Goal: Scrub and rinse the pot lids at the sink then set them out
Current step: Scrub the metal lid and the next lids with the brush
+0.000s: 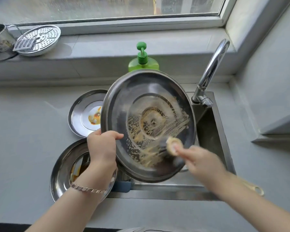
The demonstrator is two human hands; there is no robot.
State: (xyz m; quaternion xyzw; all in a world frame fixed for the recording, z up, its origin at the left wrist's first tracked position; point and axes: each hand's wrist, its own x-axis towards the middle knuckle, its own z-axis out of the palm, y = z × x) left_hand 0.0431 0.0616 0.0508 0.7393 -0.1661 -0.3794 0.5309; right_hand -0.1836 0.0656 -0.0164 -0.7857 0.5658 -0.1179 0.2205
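We are holding a large steel pot lid (147, 114) over the sink (208, 134), tilted so that its hollow underside is facing us. Our left hand (102, 144) is clamping the lid's left rim, thumb on the inside and fingers behind. This is steadying it and, we judge, letting suds drain down into the basin. Our right hand (201, 161), blurred with motion, is wrapping round the wooden handle of a scrubbing brush (172, 145). The bristles are pressing on the lid's lower inner face amid streaks of yellowish foam.

On the counter (23, 123), just beside the sink's left edge, a smaller lid (84, 114) and a nearer lid (64, 166) are lying upturned. Both are showing orange grease, so they are probably waiting their turn. A green soap bottle (143, 62) is standing at the sink's back edge. The tap (213, 67) is arching from the back right corner, and we are seeing no water running.
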